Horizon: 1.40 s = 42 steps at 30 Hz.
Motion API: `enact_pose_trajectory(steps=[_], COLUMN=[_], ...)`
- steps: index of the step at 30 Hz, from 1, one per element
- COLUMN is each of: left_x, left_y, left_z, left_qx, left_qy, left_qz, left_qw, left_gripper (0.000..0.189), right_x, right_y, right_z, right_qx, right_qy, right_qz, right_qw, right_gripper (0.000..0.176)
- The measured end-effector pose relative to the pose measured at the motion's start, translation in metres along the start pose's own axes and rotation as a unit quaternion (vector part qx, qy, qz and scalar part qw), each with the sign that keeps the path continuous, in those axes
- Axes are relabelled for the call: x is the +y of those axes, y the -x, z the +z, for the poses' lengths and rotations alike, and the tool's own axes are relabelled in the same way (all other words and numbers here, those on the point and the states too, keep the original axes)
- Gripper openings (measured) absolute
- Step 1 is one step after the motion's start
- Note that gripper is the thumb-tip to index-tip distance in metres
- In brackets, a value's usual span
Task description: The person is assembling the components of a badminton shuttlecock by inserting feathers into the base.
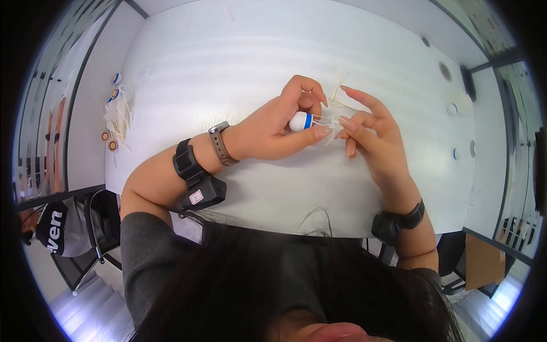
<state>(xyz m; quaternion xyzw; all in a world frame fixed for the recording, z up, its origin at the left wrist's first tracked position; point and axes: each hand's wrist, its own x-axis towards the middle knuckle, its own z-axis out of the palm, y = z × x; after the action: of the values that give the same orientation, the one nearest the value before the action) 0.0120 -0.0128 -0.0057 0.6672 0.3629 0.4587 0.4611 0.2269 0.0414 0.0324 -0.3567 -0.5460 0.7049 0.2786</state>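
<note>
My left hand (288, 117) is curled around a small white domed piece with a blue band (299, 121). From its banded end, thin clear or whitish prongs (323, 120) point to the right. My right hand (370, 125) meets the prongs with thumb and fingers pinched at their far end, its index finger raised. What exactly sits between those fingertips is too small to make out. Just beyond the hands, thin whitish sticks (338, 96) lie on the white table (256, 62).
Along the table's left side lie several round pieces with blue bands and brownish ends (113, 146), beside a heap of pale thin sticks (118, 114). Toward the right are a whitish round piece (452, 109) and a small blue-and-white piece (456, 153). Partition panels (105, 102) flank the table.
</note>
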Motion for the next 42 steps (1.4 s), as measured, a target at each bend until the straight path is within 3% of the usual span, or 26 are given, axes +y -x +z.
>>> enact_pose_trajectory(steps=[1, 5, 8, 12, 18, 23, 26, 31, 36, 39, 42], left_x=[-0.004, 0.004, 0.004, 0.005, 0.006, 0.004, 0.008, 0.009, 0.005, 0.003, 0.004], left_y=[0.000, 0.000, -0.001, -0.003, -0.003, -0.005, -0.005, -0.004, -0.003, -0.003, -0.003], left_z=[0.001, -0.005, -0.007, -0.006, -0.005, -0.005, -0.004, -0.004, -0.002, -0.003, -0.002], left_qx=[0.018, -0.042, -0.046, -0.015, 0.000, 0.007, 0.007, 0.006, 0.013, 0.006, 0.001], left_qy=[0.012, -0.033, -0.067, -0.129, -0.130, -0.139, -0.143, -0.151, -0.137, -0.145, -0.132], left_qz=[0.030, -0.018, -0.006, 0.027, 0.022, 0.048, 0.041, 0.030, 0.048, 0.052, 0.042], left_qw=[0.999, 0.998, 0.997, 0.991, 0.991, 0.989, 0.989, 0.988, 0.989, 0.988, 0.990], left_gripper=[0.037, 0.028, 0.022, 0.017, 0.015, 0.014, 0.014, 0.015, 0.014, 0.013, 0.013], right_x=[0.000, 0.001, -0.002, -0.003, 0.010, 0.009, 0.007, 0.002, -0.006, 0.004, 0.013], right_y=[0.000, 0.001, 0.003, 0.009, 0.010, 0.009, 0.011, 0.014, 0.014, 0.015, 0.011], right_z=[-0.001, -0.001, 0.002, 0.007, 0.002, 0.002, 0.004, 0.007, 0.011, 0.014, 0.011], right_qx=[0.000, 0.002, 0.014, 0.020, 0.001, 0.000, -0.008, -0.023, -0.019, 0.000, 0.011], right_qy=[-0.004, 0.001, 0.046, 0.114, 0.248, 0.330, 0.303, 0.135, 0.071, 0.180, 0.351], right_qz=[0.001, -0.018, -0.044, -0.104, -0.276, -0.343, -0.315, -0.153, -0.087, -0.181, -0.358], right_qw=[1.000, 1.000, 0.998, 0.988, 0.928, 0.880, 0.899, 0.979, 0.994, 0.967, 0.865], right_gripper=[0.053, 0.050, 0.049, 0.049, 0.047, 0.048, 0.054, 0.065, 0.068, 0.066, 0.064])
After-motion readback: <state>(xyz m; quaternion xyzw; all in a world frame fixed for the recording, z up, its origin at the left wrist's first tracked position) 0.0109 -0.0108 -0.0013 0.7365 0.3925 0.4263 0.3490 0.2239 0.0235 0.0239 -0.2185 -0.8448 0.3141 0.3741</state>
